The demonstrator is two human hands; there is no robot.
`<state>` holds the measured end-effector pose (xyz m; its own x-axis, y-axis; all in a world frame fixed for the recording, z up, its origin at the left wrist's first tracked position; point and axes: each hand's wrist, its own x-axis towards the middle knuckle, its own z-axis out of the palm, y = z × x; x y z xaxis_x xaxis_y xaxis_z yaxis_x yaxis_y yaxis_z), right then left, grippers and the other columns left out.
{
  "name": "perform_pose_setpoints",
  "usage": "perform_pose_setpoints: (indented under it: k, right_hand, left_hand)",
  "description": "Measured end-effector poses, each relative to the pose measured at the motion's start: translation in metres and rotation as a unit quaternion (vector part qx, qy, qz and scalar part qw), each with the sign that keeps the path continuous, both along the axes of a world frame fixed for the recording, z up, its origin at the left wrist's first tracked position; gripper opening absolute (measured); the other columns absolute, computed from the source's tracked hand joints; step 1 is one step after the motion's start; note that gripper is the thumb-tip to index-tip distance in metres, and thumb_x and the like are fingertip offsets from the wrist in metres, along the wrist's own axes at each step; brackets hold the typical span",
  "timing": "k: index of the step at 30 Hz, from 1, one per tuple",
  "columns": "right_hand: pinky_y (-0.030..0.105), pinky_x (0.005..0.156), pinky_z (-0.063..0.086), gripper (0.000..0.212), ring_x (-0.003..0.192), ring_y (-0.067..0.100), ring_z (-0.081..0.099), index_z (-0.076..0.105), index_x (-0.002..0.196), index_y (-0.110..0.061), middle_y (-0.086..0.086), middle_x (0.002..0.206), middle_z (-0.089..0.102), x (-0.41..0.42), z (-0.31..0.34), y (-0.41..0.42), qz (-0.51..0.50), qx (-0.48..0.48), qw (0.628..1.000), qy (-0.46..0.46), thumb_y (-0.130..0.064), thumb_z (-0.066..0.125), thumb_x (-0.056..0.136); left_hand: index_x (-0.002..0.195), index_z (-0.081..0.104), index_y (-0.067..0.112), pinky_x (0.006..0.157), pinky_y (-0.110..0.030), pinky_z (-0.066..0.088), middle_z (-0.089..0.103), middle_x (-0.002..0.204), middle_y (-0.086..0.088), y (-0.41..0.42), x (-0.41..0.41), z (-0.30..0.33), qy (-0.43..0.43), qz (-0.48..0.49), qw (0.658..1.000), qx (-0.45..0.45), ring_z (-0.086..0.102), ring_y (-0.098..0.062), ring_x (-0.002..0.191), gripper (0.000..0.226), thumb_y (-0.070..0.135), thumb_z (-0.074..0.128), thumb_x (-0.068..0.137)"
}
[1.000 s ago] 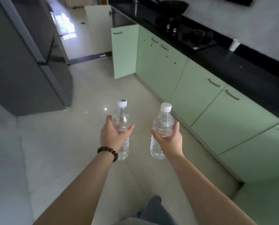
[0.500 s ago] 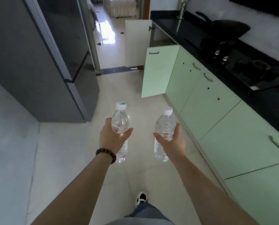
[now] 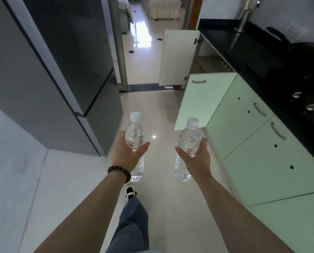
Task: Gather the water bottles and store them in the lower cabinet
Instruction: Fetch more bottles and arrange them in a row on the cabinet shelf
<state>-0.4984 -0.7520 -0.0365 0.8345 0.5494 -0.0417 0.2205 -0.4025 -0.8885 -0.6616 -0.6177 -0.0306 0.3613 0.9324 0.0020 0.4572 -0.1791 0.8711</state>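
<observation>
My left hand (image 3: 127, 154) grips a clear water bottle (image 3: 134, 133) with a white cap, held upright in front of me. In my right hand (image 3: 196, 157) is a second clear water bottle (image 3: 190, 137), also upright and capped. Ahead on the right, a lower cabinet stands with two doors swung out: a green door (image 3: 203, 99) nearest me and a cream door (image 3: 178, 57) beyond it. The dim cabinet interior (image 3: 209, 64) shows between them.
A tall grey fridge (image 3: 64, 66) fills the left side. Green lower cabinets (image 3: 262, 152) under a black counter (image 3: 280, 70) run along the right. A narrow tiled floor aisle (image 3: 152, 110) leads to a doorway. My foot (image 3: 130, 192) is stepping forward.
I have walked forward along the aisle; the open cabinet doors and the fridge are nearer. Both hands still hold their bottles the same way.
</observation>
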Motion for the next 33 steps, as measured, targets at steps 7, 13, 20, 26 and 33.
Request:
perform_pose_setpoints:
  k: [7, 13, 20, 26, 33]
  right_hand:
    - [0.023, 0.070, 0.038, 0.062, 0.084, 0.017, 0.056, 0.043, 0.114, -0.017, -0.003, 0.098, 0.059, 0.085, -0.016, 0.187, 0.009, 0.006, 1.000, -0.013, -0.033, 0.083, 0.069]
    - [0.026, 0.077, 0.045, 0.061, 0.089, 0.017, 0.058, 0.041, 0.113, -0.023, -0.006, 0.100, 0.058, 0.153, 0.002, 0.328, -0.017, 0.015, 1.000, -0.002, -0.036, 0.082, 0.070]
    - [0.028, 0.078, 0.048, 0.068, 0.092, 0.020, 0.059, 0.038, 0.118, -0.020, 0.002, 0.109, 0.058, 0.234, 0.004, 0.426, -0.064, 0.014, 0.998, -0.012, -0.041, 0.080, 0.070]
    - [0.024, 0.075, 0.049, 0.071, 0.095, 0.019, 0.060, 0.037, 0.126, -0.021, 0.002, 0.114, 0.057, 0.323, -0.010, 0.492, -0.104, 0.026, 0.994, -0.015, -0.040, 0.079, 0.072]
    - [0.029, 0.085, 0.045, 0.071, 0.091, 0.012, 0.055, 0.038, 0.128, -0.021, -0.009, 0.103, 0.052, 0.475, -0.028, 0.560, -0.197, 0.044, 0.979, 0.025, -0.035, 0.081, 0.072]
  left_hand:
    - [0.105, 0.048, 0.021, 0.061, -0.013, 0.040, 0.060, 0.086, 0.015, 0.188, 0.083, -0.013, -0.015, -0.014, 1.000, -0.014, 0.057, 0.004, 0.078, 0.053, 0.040, 0.082, 0.069]
    - [0.109, 0.050, 0.015, 0.059, -0.010, 0.035, 0.060, 0.092, 0.006, 0.341, 0.156, 0.009, 0.007, -0.031, 0.999, 0.023, 0.057, -0.011, 0.079, 0.056, 0.038, 0.083, 0.070]
    - [0.108, 0.052, 0.020, 0.068, -0.026, 0.047, 0.062, 0.084, 0.009, 0.443, 0.253, 0.007, 0.004, -0.061, 0.998, 0.002, 0.062, -0.014, 0.078, 0.057, 0.043, 0.083, 0.067]
    - [0.114, 0.050, 0.020, 0.076, -0.038, 0.055, 0.064, 0.093, 0.002, 0.515, 0.360, -0.011, 0.017, -0.115, 0.993, 0.013, 0.063, -0.019, 0.085, 0.063, 0.045, 0.082, 0.066]
    - [0.103, 0.047, 0.032, 0.080, -0.037, 0.056, 0.063, 0.095, 0.007, 0.597, 0.535, -0.022, 0.035, -0.202, 0.979, -0.012, 0.064, -0.012, 0.088, 0.056, 0.047, 0.082, 0.062]
